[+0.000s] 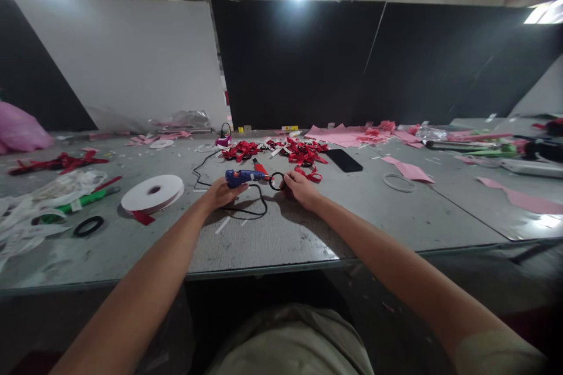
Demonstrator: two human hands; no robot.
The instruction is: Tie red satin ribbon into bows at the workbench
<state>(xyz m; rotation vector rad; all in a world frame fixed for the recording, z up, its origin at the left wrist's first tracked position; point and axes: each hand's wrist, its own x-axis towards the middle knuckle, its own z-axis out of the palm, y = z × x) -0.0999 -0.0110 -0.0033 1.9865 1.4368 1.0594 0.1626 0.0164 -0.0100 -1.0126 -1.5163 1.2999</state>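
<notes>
My left hand point(223, 194) is wrapped round a blue hot glue gun point(240, 177), whose nozzle points right. Between finger and thumb, my right hand point(300, 188) pinches a thin black ring point(271, 186) held up above the table. The nozzle tip is at the ring's left edge; whether they touch I cannot tell. A black cord point(264, 202) loops on the table below the gun. Just beyond both hands lie red ribbon bows point(303, 152) in a heap, with a red-handled tool point(260, 167) in front of them.
A white ribbon spool point(152, 190) and a black tape roll point(89, 226) lie to the left, near tangled white strips point(26, 211). Right of the bows is a black phone point(344, 160). Pink paper pieces point(409, 170) and a pale ring point(399, 183) are scattered further right.
</notes>
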